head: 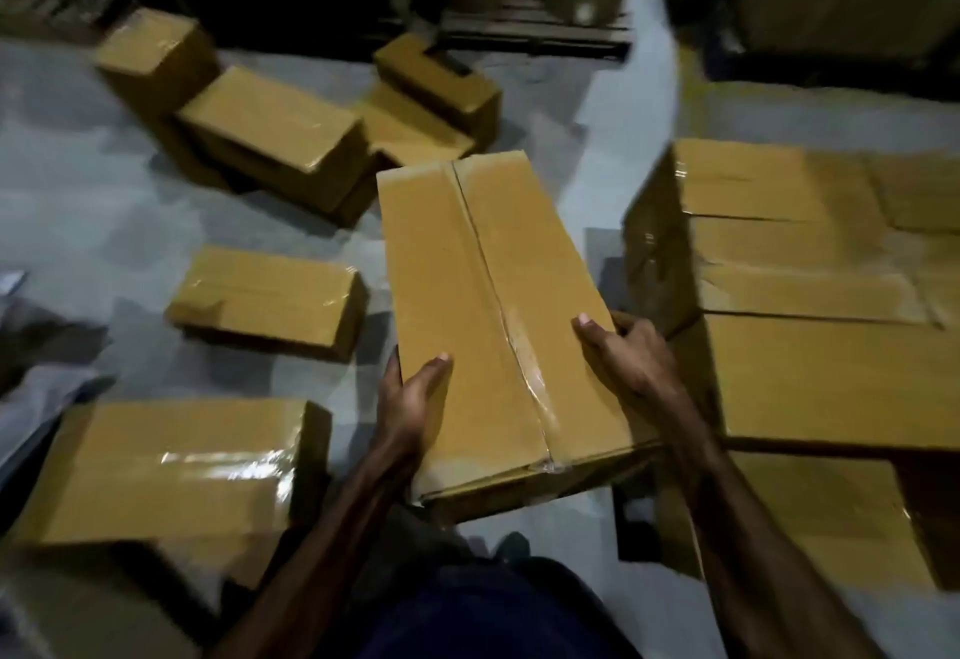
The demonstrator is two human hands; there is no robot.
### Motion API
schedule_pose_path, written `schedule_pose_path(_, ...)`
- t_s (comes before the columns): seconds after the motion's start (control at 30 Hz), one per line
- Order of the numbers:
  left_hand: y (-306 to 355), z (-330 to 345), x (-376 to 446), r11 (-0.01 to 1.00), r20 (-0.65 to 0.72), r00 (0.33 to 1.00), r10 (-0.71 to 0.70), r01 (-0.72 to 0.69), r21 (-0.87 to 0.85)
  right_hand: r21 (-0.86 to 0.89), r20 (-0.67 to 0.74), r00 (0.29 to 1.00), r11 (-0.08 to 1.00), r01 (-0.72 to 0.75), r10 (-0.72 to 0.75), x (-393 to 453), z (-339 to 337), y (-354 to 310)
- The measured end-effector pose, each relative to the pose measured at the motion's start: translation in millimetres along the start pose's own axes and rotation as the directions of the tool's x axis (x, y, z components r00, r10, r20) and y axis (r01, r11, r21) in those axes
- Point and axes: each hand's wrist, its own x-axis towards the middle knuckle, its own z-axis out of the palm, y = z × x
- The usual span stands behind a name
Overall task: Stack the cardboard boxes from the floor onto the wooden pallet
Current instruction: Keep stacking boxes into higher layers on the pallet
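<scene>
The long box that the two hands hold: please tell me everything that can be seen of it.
The long box is plain brown cardboard, closed, with clear glossy tape along the seam of its top face and over the near end. It is held above the grey floor, its long axis pointing away from the person, slightly tilted. The left hand grips its left edge and the right hand its right edge, thumbs on top. The stacked boxes lie just to its right.
</scene>
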Motion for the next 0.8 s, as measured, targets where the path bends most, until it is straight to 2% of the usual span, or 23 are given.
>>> schedule_pose_path(0.17, 34.8, 84.0, -8.5, 0.977, 0.336, 0.941, 0.035, -0.104, 0.189, 0.268, -0.246, 0.955, 0.959, -0.096, 0.164, -58.5, -74.1, 61.4)
schedule_pose_path(0.37, 63.4, 157.5, -12.5, 0.925, 0.651, 0.759, 0.02, -0.261, 0.275, 0.552, -0.44, 0.797, 0.825, -0.124, 0.414, -122.6, -89.4, 103.8)
schedule_pose_path(0.5, 73.9, 194.2, -12.1, 0.886, 0.776, 0.63, -0.012, -0.353, 0.301, 0.581, -0.553, 0.673, 0.806, -0.111, 0.491, -147.0, -83.4, 118.7)
schedule_pose_path(0.67, 84.0, 223.0, -8.6, 0.849, 0.86, 0.507, -0.063, -0.425, 0.313, 0.663, -0.577, 0.561, 0.741, -0.102, 0.594, -167.3, -68.9, 117.7)
schedule_pose_path(0.8, 87.0, 244.0, -5.4, 0.822, 0.905, 0.393, -0.165, -0.452, 0.346, 0.708, -0.597, 0.448, 0.7, -0.097, 0.665, -178.0, -50.4, 119.8)
